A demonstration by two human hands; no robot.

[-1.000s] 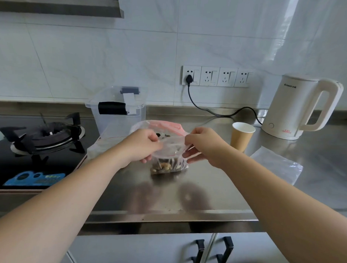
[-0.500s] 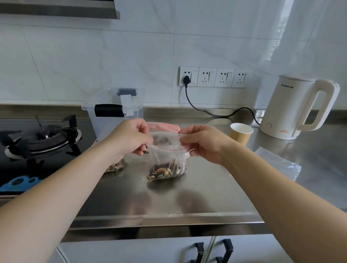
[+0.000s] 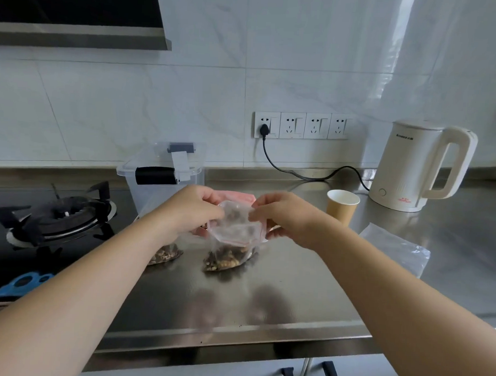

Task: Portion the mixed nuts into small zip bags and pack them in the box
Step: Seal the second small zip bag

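Sealing is judged to be the step in hand: a small zip bag (image 3: 234,238), with mixed nuts (image 3: 227,259) settled in its bottom, is held just above the steel counter (image 3: 294,288), near its front middle. Its mouth is pinched at one end by the left hand (image 3: 195,211) and at the other by the right hand (image 3: 279,217), fingers and thumbs curled onto the plastic; the mouth is seen gaping, its red zip line bowed, so closure is not yet made. For the next move, the two lips would need to be brought together and pressed along the strip from end to end, with air let out, before the bag is carried to the clear box (image 3: 160,182) behind the left hand, whose lid is seen resting on top. Counted: one bag in the hands; one second bag of nuts (image 3: 165,254) lying on the counter just left of it; one larger pink-topped bag (image 3: 235,195) partly hidden behind the hands; one box; one paper cup (image 3: 342,206); one empty clear bag (image 3: 396,249) at the right, though more may be stacked there.
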